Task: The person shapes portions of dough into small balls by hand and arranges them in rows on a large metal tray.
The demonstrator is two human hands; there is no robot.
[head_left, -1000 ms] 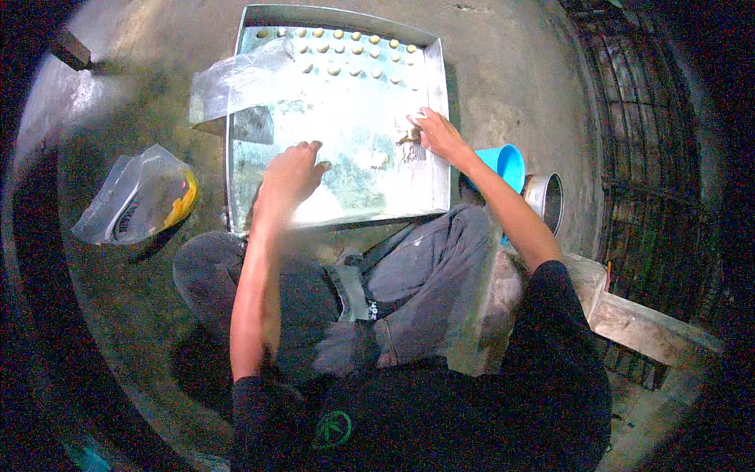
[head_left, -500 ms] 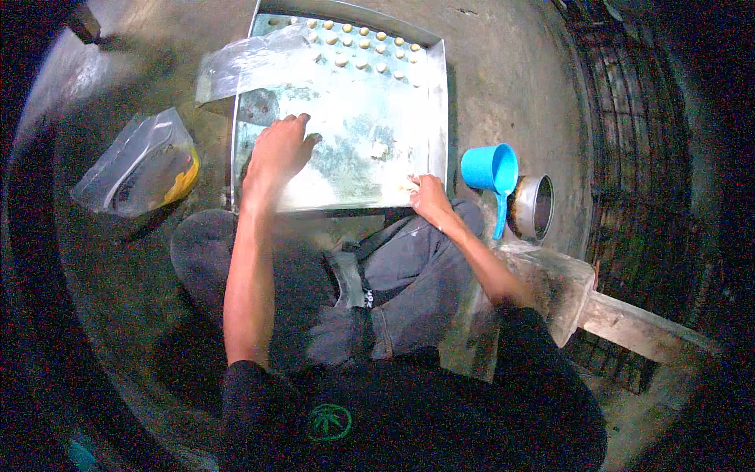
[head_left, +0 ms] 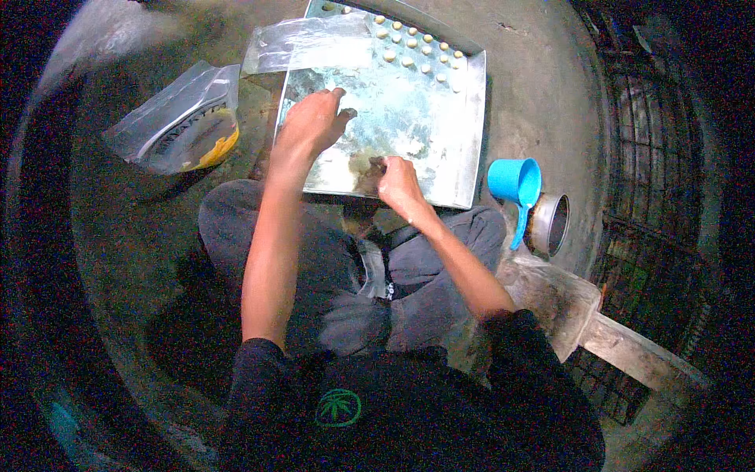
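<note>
A shallow metal tray (head_left: 472,126) lies before my crossed legs. Small pale yellow round pieces (head_left: 389,56) stand in rows along its far right part. My left hand (head_left: 309,126) is over the tray's left side, thumb and forefinger apart, with nothing visible between them. Near the front edge, my right hand (head_left: 403,187) has its fingers closed close to the tray surface. Whatever they pinch, if anything, is too small to make out. Beside its fingertips is a pale brownish smear (head_left: 363,167). A clear plastic sheet (head_left: 311,43) rests across the tray's far left edge.
Left of the tray lies a clear plastic bag (head_left: 185,130) with a yellow part. On the right stand a blue dipper (head_left: 515,181) with a handle and a round metal tin (head_left: 548,225). A worn wooden piece (head_left: 550,295) lies by my right knee; dark bars (head_left: 645,173) line the far right.
My right hand has moved left along the tray's front, and a pale bit seen at its fingers is no longer distinct. The left hand stays over the tray's left side. The whole view has shifted.
</note>
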